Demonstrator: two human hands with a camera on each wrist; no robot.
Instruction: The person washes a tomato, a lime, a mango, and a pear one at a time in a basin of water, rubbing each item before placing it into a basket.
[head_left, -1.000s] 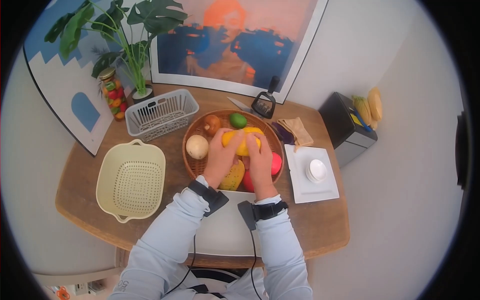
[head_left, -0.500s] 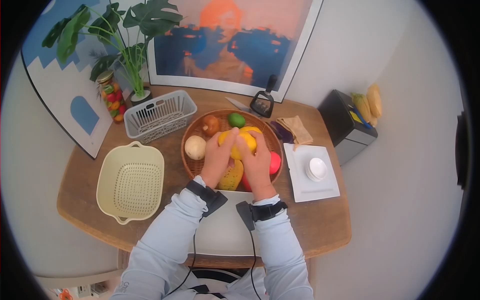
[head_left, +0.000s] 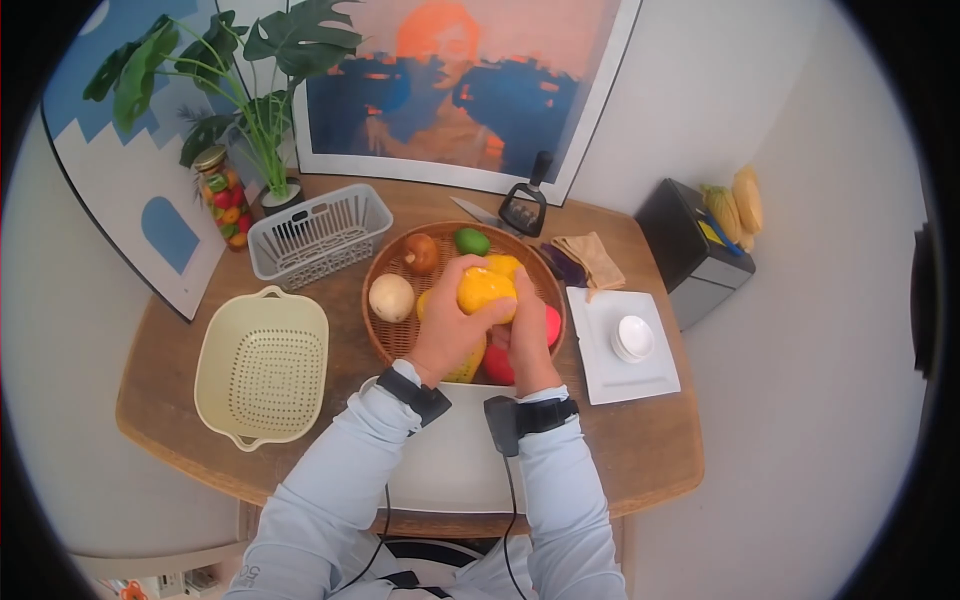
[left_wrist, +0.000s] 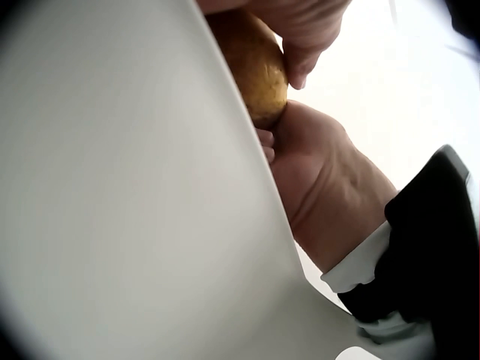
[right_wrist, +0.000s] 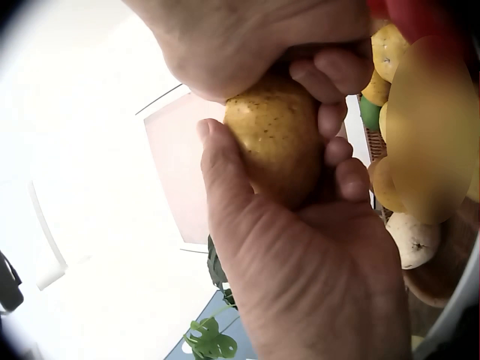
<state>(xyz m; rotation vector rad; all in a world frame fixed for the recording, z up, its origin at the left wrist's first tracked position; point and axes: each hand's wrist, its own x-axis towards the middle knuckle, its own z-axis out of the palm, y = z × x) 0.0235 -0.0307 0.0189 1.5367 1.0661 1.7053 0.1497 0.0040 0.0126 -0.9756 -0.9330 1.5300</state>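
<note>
Above the wicker basket [head_left: 373,325], a yellow, brown-speckled fruit [head_left: 486,288] is held between both hands. My left hand [head_left: 447,322] grips it from the left, with its thumb across the near side. From the right, my right hand [head_left: 530,325] curls its fingers round the same fruit. The right wrist view shows the speckled fruit [right_wrist: 277,139] cupped by both hands, fingertips meeting along one side. Below them in the basket lie a brown onion [head_left: 421,254], a pale round vegetable [head_left: 391,298], a green fruit [head_left: 471,241] and a red one [head_left: 499,366].
A white tray [head_left: 445,460] lies before the basket. At the left stand a cream colander [head_left: 205,370] and a grey plastic basket [head_left: 320,238]. To the right are a white plate [head_left: 600,370] with small bowls [head_left: 632,338]; a knife [head_left: 474,210] and grater [head_left: 524,207] lie behind.
The fruit has been turned, so its rounded end now faces up toward the head camera. My left thumb has shifted across its near side, and the right hand has moved slightly rightward.
</note>
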